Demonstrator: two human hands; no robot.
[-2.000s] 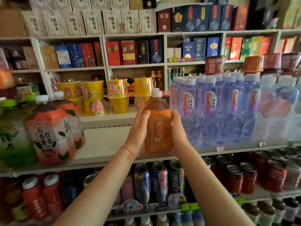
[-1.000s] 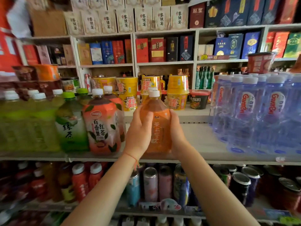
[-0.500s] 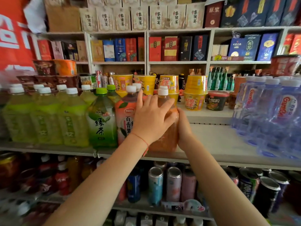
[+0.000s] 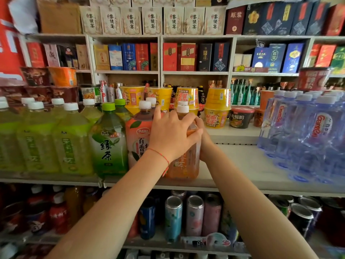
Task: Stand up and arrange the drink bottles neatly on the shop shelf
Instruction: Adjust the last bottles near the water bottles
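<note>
On the shelf, left hand and right hand clasp the upright, orange-filled bottle.

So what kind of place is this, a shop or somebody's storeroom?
Most likely a small grocery or convenience shop. Green tea bottles and packs of water bottles stand in rows on an open shelf, instant noodle cups sit behind, and boxed liquor lines the wall shelves.
</note>
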